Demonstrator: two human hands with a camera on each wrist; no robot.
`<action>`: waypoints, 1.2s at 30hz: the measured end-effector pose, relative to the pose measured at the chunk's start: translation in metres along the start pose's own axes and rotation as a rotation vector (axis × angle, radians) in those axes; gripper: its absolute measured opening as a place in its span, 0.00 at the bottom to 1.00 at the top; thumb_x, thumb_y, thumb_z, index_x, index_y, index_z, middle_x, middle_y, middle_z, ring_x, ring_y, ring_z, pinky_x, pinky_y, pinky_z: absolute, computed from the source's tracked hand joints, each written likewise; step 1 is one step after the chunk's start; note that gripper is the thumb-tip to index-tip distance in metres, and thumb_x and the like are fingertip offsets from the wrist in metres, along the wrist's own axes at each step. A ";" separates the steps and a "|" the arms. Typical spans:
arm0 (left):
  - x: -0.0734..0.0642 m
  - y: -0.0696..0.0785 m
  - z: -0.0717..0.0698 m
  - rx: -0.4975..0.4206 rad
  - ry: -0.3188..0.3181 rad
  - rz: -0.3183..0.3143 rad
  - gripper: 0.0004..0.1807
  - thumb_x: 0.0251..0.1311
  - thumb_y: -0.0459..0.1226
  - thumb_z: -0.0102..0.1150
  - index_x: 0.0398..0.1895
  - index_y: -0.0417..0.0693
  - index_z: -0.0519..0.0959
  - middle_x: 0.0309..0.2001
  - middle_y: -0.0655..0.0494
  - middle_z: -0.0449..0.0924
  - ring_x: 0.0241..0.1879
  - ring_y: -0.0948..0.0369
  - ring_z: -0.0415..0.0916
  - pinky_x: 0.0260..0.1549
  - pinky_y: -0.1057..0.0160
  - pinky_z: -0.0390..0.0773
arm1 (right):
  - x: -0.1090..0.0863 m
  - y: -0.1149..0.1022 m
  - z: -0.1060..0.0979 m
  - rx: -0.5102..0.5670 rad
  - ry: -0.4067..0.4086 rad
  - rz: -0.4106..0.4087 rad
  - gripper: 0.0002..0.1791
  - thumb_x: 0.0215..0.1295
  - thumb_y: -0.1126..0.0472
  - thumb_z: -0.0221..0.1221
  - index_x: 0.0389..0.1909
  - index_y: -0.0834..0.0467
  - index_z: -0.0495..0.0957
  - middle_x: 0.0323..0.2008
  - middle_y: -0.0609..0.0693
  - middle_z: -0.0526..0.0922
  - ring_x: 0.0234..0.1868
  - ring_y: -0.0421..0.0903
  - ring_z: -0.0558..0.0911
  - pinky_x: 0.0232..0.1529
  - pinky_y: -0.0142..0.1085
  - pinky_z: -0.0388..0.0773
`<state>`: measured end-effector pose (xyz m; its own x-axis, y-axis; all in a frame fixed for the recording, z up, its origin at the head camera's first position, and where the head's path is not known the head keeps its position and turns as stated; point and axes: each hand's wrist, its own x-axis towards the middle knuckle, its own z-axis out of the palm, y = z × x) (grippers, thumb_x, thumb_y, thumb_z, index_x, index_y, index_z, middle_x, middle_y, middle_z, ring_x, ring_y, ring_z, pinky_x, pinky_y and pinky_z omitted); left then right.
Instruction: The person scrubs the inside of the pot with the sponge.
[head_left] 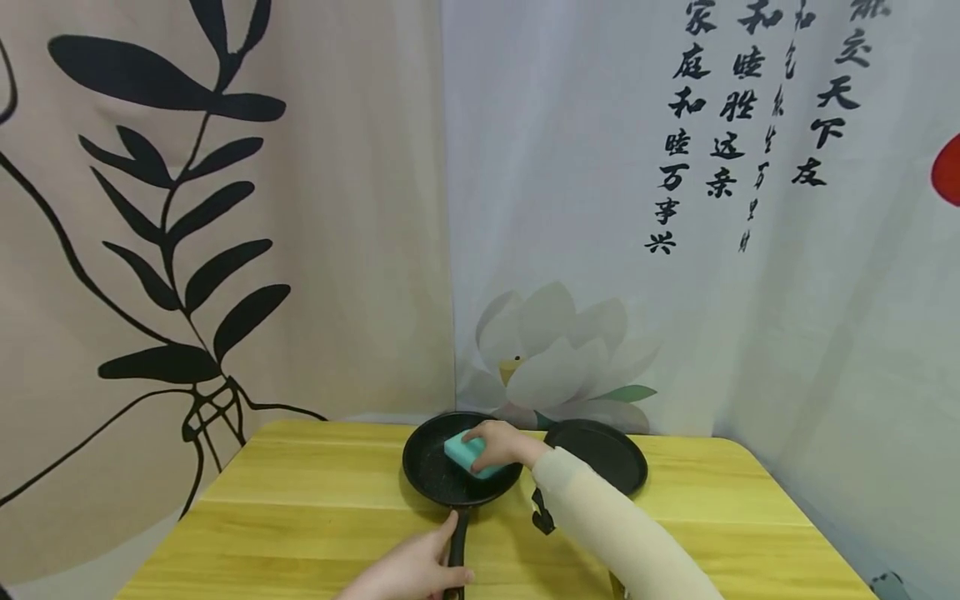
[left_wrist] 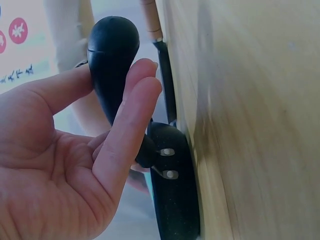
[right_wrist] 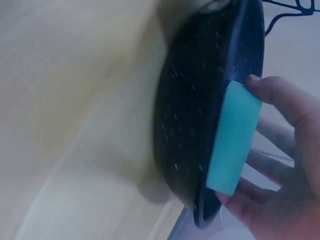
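Note:
A black speckled frying pan (head_left: 423,467) sits on the wooden table with its handle (head_left: 457,550) toward me. My left hand (head_left: 420,558) grips that handle, thumb along its upper part; the left wrist view shows the fingers (left_wrist: 131,135) beside the black grip. Inside the pan, my right hand (head_left: 498,443) holds a turquoise sponge (head_left: 459,450) against the pan's inner surface. From the right wrist, the sponge (right_wrist: 235,137) appears at the pan's rim, held between thumb and fingers.
A second round black pan (head_left: 600,454) lies to the right, partly hidden by my right sleeve (head_left: 622,533). A small dark piece (head_left: 542,512) shows just left of that sleeve. Behind the table (head_left: 300,500) hangs a printed curtain (head_left: 360,250).

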<state>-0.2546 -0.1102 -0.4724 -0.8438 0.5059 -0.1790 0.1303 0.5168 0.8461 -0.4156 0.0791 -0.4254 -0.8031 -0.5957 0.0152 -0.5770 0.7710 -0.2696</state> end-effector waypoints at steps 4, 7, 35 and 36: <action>0.010 -0.015 -0.002 0.033 -0.043 -0.002 0.54 0.58 0.55 0.64 0.74 0.31 0.48 0.21 0.52 0.79 0.16 0.60 0.73 0.14 0.62 0.71 | -0.005 0.006 -0.010 0.038 0.014 0.011 0.31 0.53 0.51 0.70 0.60 0.48 0.78 0.61 0.50 0.75 0.57 0.48 0.74 0.53 0.41 0.74; 0.031 -0.047 -0.004 -0.005 -0.068 0.056 0.58 0.56 0.58 0.64 0.75 0.33 0.45 0.22 0.52 0.80 0.16 0.57 0.78 0.15 0.60 0.76 | -0.007 0.010 -0.022 0.047 0.011 0.015 0.30 0.55 0.52 0.68 0.62 0.48 0.77 0.63 0.51 0.73 0.60 0.49 0.73 0.54 0.43 0.73; -0.024 0.031 -0.006 -0.044 -0.003 0.093 0.45 0.63 0.41 0.64 0.72 0.27 0.51 0.15 0.49 0.76 0.15 0.55 0.76 0.17 0.51 0.81 | -0.057 0.068 -0.072 0.102 0.081 0.153 0.30 0.59 0.58 0.62 0.65 0.54 0.73 0.65 0.58 0.70 0.55 0.52 0.71 0.48 0.44 0.70; -0.024 0.031 -0.006 -0.041 -0.004 0.096 0.44 0.63 0.41 0.64 0.72 0.27 0.52 0.15 0.49 0.76 0.14 0.55 0.76 0.17 0.51 0.80 | -0.059 0.070 -0.072 0.103 0.082 0.165 0.30 0.59 0.58 0.62 0.65 0.54 0.73 0.65 0.58 0.69 0.55 0.52 0.71 0.48 0.44 0.69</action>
<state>-0.2336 -0.1107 -0.4384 -0.8266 0.5542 -0.0977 0.1890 0.4369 0.8794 -0.4194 0.1849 -0.3757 -0.8973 -0.4396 0.0400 -0.4216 0.8268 -0.3722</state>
